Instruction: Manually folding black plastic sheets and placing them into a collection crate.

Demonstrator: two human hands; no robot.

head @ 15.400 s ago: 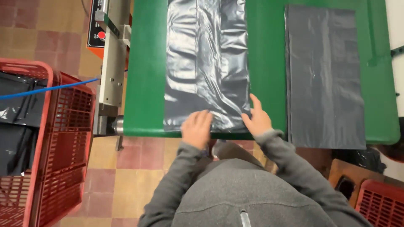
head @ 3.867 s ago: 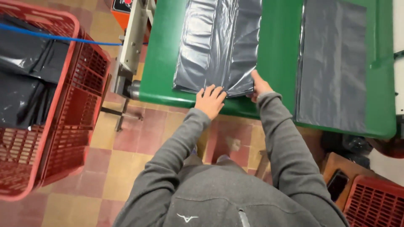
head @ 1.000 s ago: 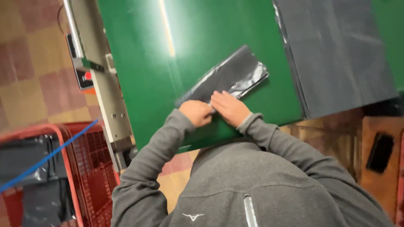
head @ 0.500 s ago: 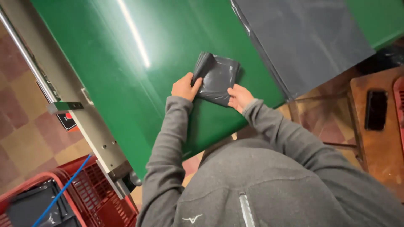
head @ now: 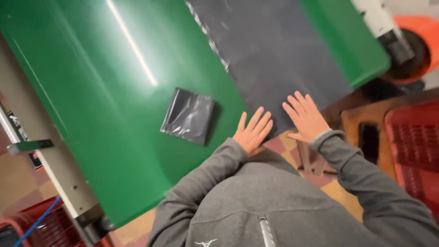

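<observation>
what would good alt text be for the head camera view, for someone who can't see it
Seen from above, a person in a grey hoodie lays the left hand and right hand, both open and flat, on the near edge of a dark grey plastic sheet spread over a green table. A folded dark plastic bag lies on the table to their left.

Light is bright and even from above, a long white streak of glare running across the glossy green table (head: 105,114); the folded bag (head: 188,116) shows soft sheen and casts a short shadow on its right side, while the flat dark sheet (head: 274,55) looks matte. The frame is tilted and slightly soft throughout; the orange machine (head: 418,41) and the red crate (head: 416,146) are blurred at the right edge.
</observation>
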